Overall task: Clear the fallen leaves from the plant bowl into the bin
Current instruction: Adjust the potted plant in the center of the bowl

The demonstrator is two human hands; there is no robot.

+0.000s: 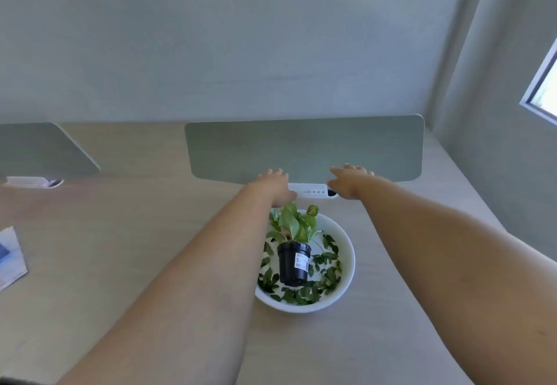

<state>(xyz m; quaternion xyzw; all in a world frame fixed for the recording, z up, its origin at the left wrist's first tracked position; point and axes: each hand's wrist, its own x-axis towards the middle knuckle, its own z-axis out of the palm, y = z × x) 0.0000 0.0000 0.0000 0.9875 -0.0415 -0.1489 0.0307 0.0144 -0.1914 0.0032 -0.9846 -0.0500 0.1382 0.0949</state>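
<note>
Two bare arms reach out over the bench (120,264), past the white plant bowl (349,259) toward the grey divider panel (304,146) at the back edge. The left hand (275,187) hangs above the far rim of the bowl, just over the plant's top leaves, with its grip open and flat and nothing in it. The right hand (349,181) sits near a white power strip (310,190) at the foot of the panel, fingers spread and likewise empty.

The bowl stands on the bench between the two forearms. A black nursery pot (294,262) with a green plant (297,223) stands in its middle, and the fallen leaves (327,277) lie scattered in a ring around the pot on the bowl's floor, thickest along the near and right sides. None look to have been gathered, so the task seems to be at its very start. No bin is in view.

The next move probably calls for drawing the hands back and down into the bowl, pinching leaves from around the pot without tipping it, and finding the bin before carrying anything away.
</note>
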